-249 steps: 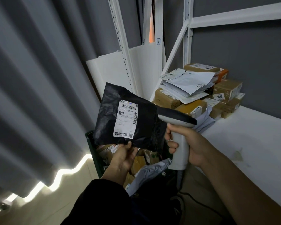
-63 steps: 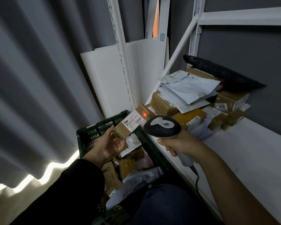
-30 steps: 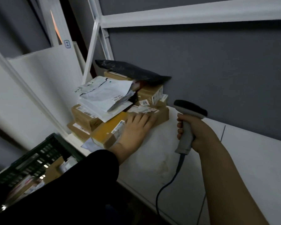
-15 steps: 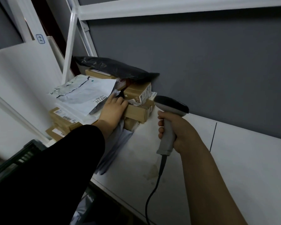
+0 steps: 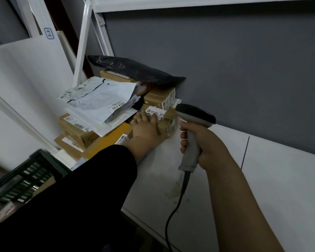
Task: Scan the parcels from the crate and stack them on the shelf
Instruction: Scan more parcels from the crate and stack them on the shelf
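While the left hand (image 5: 147,128) presses the small brown parcel (image 5: 163,122) against the pile (image 5: 105,113) on the shelf (image 5: 280,179), its fingers (image 5: 144,116) lie flat and together on the parcel's top, not clamped. Risk, as judged: the pile is loose; a push could slide the white mailer (image 5: 100,99) or black bag (image 5: 135,71) off it. Right hand (image 5: 200,142), beside the pile, fingers clamped on the scanner (image 5: 193,135).
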